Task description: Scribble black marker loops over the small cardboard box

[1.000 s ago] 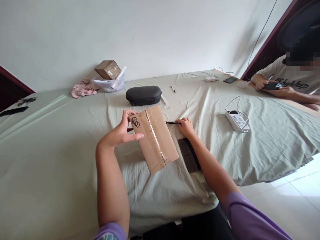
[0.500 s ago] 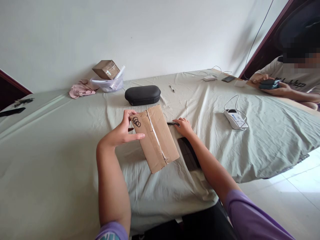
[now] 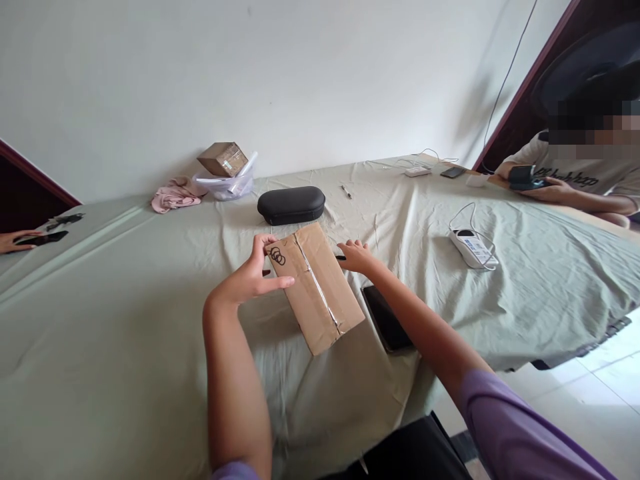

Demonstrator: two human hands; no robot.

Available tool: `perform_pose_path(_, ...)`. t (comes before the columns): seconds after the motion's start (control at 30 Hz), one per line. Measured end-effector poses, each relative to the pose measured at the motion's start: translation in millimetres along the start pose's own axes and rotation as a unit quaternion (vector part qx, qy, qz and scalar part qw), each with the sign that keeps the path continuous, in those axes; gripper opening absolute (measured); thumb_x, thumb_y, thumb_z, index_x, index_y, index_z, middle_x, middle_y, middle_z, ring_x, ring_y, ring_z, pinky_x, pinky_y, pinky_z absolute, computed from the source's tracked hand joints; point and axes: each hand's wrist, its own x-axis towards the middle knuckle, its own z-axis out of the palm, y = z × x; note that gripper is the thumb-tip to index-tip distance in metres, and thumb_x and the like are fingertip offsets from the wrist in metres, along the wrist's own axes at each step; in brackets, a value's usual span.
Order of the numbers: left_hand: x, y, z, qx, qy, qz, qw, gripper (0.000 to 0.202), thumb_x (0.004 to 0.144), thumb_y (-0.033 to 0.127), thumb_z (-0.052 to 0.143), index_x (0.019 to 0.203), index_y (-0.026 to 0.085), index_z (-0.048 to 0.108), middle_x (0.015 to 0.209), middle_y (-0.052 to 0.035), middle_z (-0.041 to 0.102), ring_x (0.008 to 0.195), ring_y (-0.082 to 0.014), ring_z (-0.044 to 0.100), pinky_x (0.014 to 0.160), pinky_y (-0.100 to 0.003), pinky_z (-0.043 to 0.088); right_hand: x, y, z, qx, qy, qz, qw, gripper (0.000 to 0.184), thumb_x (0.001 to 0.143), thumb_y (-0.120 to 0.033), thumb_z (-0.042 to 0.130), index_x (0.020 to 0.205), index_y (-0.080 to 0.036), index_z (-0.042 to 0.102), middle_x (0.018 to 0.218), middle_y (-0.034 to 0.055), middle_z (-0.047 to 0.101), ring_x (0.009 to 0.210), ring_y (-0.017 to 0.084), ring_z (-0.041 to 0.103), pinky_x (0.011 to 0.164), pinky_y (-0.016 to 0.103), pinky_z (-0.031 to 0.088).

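Note:
A brown cardboard box (image 3: 320, 293) is tilted above the cloth, with black looped scribbles near one corner and a slit, shiny tape seam along its upper face. My left hand (image 3: 257, 270) grips its left side, thumb on the upper face and fingers around the far corner. Just beyond the box's right edge, my right hand (image 3: 356, 257) is low at the cloth, its fingers over a slim black pen-like thing (image 3: 341, 258). Most of that thing is hidden by the hand and box. Below my right wrist lies a black tablet (image 3: 387, 320), partly under my forearm.
Behind the box sits a black zip case (image 3: 291, 205), with a pen (image 3: 346, 192) to its right. A white power strip (image 3: 473, 249) with a cable is on the right. A plastic basin (image 3: 225, 187) holds another box. Another person's hand (image 3: 15, 241) shows at far left; a person sits at right.
The view has shifted, so the table items sit lower. Less of the pen-like thing shows under my right hand. A hand has appeared at the far left; the seated person's dark object now looks opened.

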Motion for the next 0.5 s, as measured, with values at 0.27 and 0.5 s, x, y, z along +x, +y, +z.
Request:
perform_pose_path(0.27, -1, -1, -1.7, 0.002, -0.007, -0.026, 1.0, 0.08, 0.077, 0.045, 0.09, 0.131, 0.03, 0.032, 0.138, -0.01, 0.047, 0.13, -0.0303, 0.054, 0.108, -0.05, 0.052, 18, -21, 30, 0.005, 0.028, -0.002, 1.0, 0.038, 0.111, -0.037, 0.051, 0.14, -0.018, 0.067, 0.147, 0.024, 0.06, 0.137, 0.04, 0.054, 0.11, 0.051, 0.044)
perform_pose_path(0.5, -1, 1, -1.6, 0.004, -0.009, -0.036, 0.999, 0.082, 0.076, 0.044, 0.09, 0.133, 0.029, 0.032, 0.139, -0.0099, 0.047, 0.128, -0.0296, 0.056, 0.109, -0.05, 0.052, 20, -13, 42, 0.066, 0.086, -0.017, 0.994, 0.03, 0.111, -0.027, 0.046, 0.133, -0.019, 0.065, 0.137, 0.021, 0.064, 0.124, 0.035, 0.062, 0.105, 0.046, 0.047)
